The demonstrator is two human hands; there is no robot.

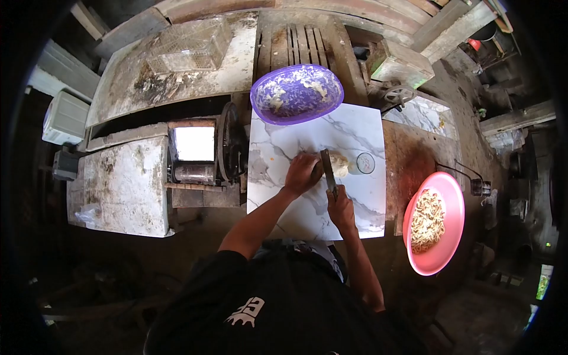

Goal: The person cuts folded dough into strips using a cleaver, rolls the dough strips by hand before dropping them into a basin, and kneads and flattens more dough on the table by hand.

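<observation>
My right hand (pixel 341 208) is wrapped round the handle of a knife (pixel 328 167), whose broad blade points away from me over the marble-patterned board (pixel 272 201). Just left of the blade, my left hand (pixel 304 172) rests on the board with its fingers curled in; whatever they hold is hidden. A pale lump that looks like dough (pixel 339 165) lies to the right of the blade. Beside that lump stands a clear glass (pixel 365 163). At the board's far edge is a purple basin (pixel 297 118) with pale residue smeared inside.
On my right, a pink basin (pixel 448 236) holds many thin, pale brown strips. A machine with a large wheel (pixel 229 141) stands left of the board. A wire cage (pixel 188 52) sits on the stained table at the far left. Another handwheel (pixel 399 95) is at the back right.
</observation>
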